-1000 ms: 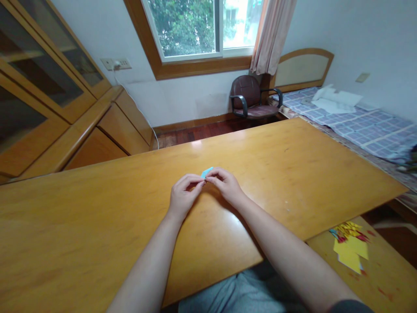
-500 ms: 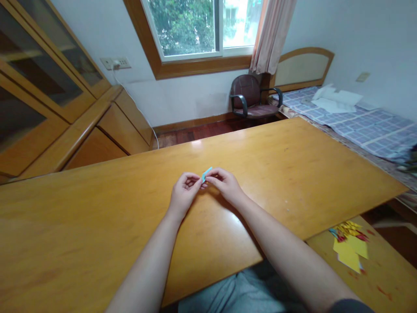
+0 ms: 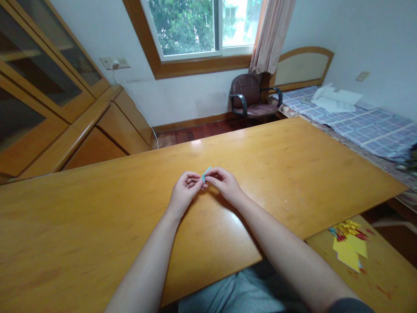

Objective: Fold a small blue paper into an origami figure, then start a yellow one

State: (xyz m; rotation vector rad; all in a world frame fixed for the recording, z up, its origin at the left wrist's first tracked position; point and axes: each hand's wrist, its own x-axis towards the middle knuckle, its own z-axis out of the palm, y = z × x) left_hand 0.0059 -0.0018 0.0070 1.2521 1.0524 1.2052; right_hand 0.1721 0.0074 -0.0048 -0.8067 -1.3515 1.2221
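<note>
A small light-blue folded piece of paper (image 3: 204, 176) is pinched between my two hands, over the middle of the wooden table (image 3: 97, 226). My left hand (image 3: 186, 187) grips its lower left side with thumb and fingertips. From the other side my right hand (image 3: 224, 182) has its thumb and forefinger closed on the paper. A thin strip of it sticks up between the hands. The fingers cover most of the paper, so its full shape is hidden.
Yellow paper sheets (image 3: 350, 252) and a pile of yellow and red folded bits (image 3: 348, 229) lie on a lower surface at the right. Beyond the table stand a brown armchair (image 3: 247, 93) and a bed (image 3: 365, 126). A wooden cabinet (image 3: 78, 130) is at the left.
The blue paper has shifted very slightly and its upstanding part looks narrower. Both hands keep their grip in nearly the same place.
</note>
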